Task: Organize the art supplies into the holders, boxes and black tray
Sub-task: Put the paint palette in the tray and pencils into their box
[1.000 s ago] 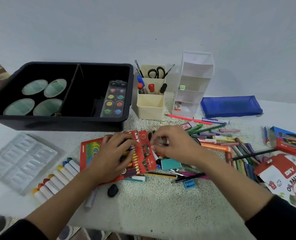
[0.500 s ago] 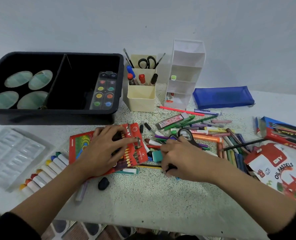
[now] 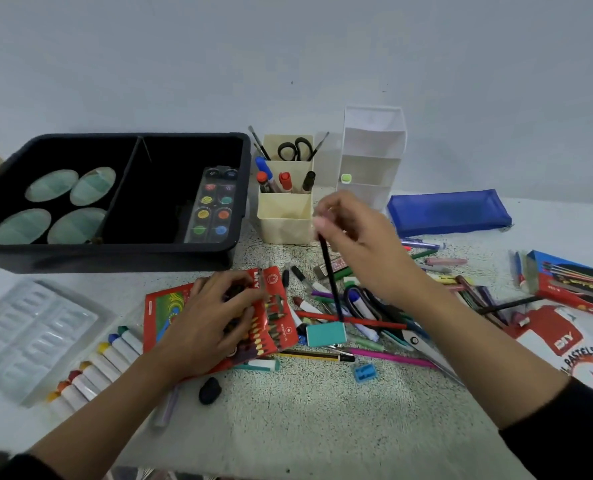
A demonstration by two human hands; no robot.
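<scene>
Pinching a thin black pencil-like stick (image 3: pixel 329 278) near its upper end, the right hand (image 3: pixel 361 244) carries it nearly upright in front of the cream plastic compartment holder (image 3: pixel 284 220). The grip is narrow, fingertips and thumb closed on the shaft. The stick's lower tip hangs down among the loose pens by the teal block eraser (image 3: pixel 325 334); whether it touches them I cannot tell.

The left hand (image 3: pixel 215 323) rests on the flat red cardboard box of coloured pencils (image 3: pixel 281 327), fingers lightly bent, its grip slack and closing on nothing that shows. The box lies on the speckled surface (image 3: pixel 305 410) just in front of the black plastic tray (image 3: pixel 115 258).

The stick looks light, stiff and smooth, so it should lift easily. Held so near one end, though, it may swing or twist between the fingers. Taking it closer to the middle would likely steady it. Its point is probably brittle, so lowering it into a compartment seems wiser than dropping it.
</scene>
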